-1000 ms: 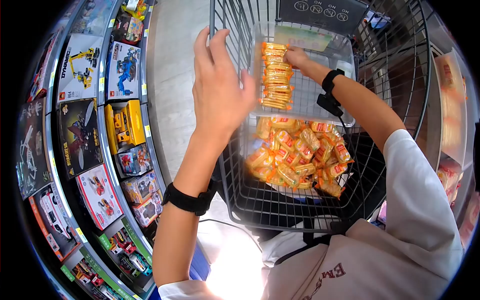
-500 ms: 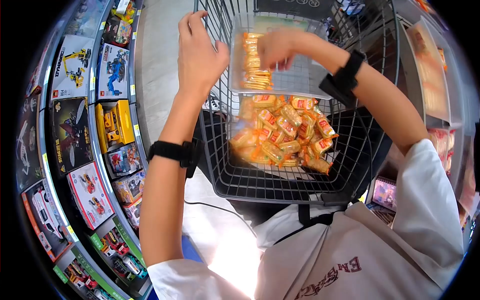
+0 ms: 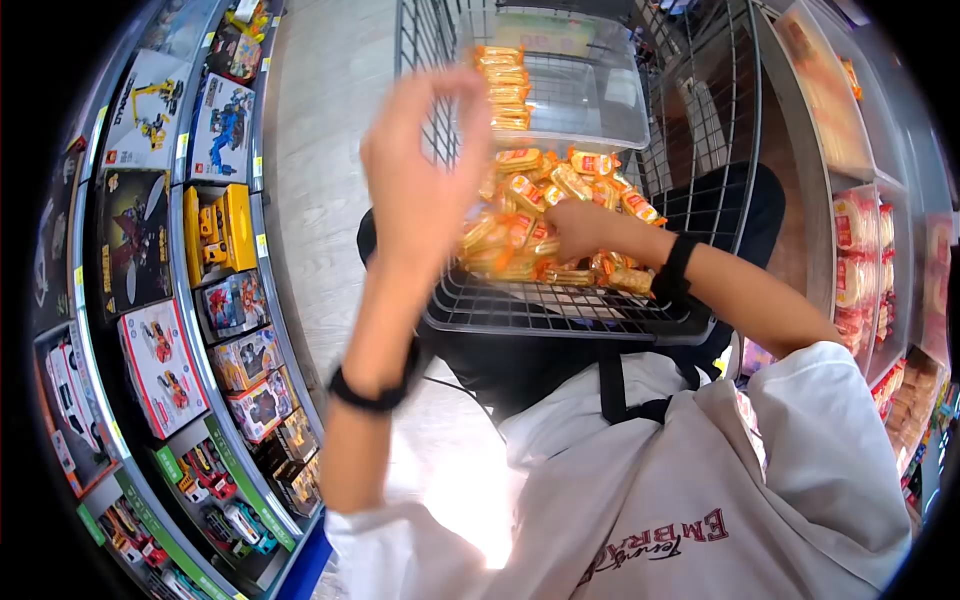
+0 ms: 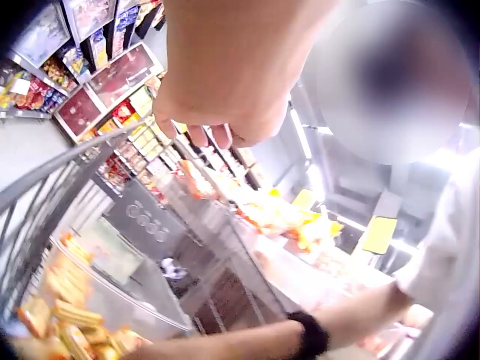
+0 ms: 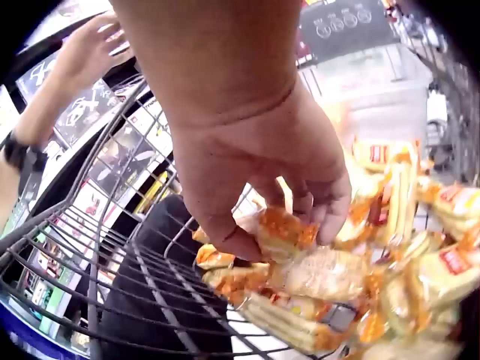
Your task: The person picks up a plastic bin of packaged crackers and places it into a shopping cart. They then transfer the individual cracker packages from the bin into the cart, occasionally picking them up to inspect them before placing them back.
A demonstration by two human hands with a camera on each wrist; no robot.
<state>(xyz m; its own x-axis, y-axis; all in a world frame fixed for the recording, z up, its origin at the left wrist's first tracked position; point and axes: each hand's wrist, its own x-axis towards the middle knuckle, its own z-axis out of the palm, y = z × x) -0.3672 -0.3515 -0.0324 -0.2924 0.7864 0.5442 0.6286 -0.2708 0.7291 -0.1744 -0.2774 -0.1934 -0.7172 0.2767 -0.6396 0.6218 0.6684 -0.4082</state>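
Note:
My right hand [image 3: 592, 232] reaches into the pile of clear-wrapped snack packets [image 3: 570, 181] with orange ends, at the near end of the shopping cart. In the right wrist view its thumb and fingers pinch one snack packet [image 5: 279, 234], with others lying loose around it. Beyond the pile stands a clear plastic bin [image 3: 605, 142], where a neat row of the same packets [image 3: 503, 88] lines the left side. My left hand [image 3: 420, 175], blurred, is raised over the cart's left side, its fingers loosely bent and holding nothing.
The wire cart [image 3: 570, 328] sits against my legs. Shelves of boxed toys, including a yellow truck box [image 3: 220, 235], run along the left. On the right, clear display bins [image 3: 830, 110] hold more packaged food. Pale floor [image 3: 320, 130] shows between cart and toy shelves.
My right hand has moved from the packet row in the bin back to the loose pile. The left hand has lifted from near the cart's left rim. The head view has shifted.

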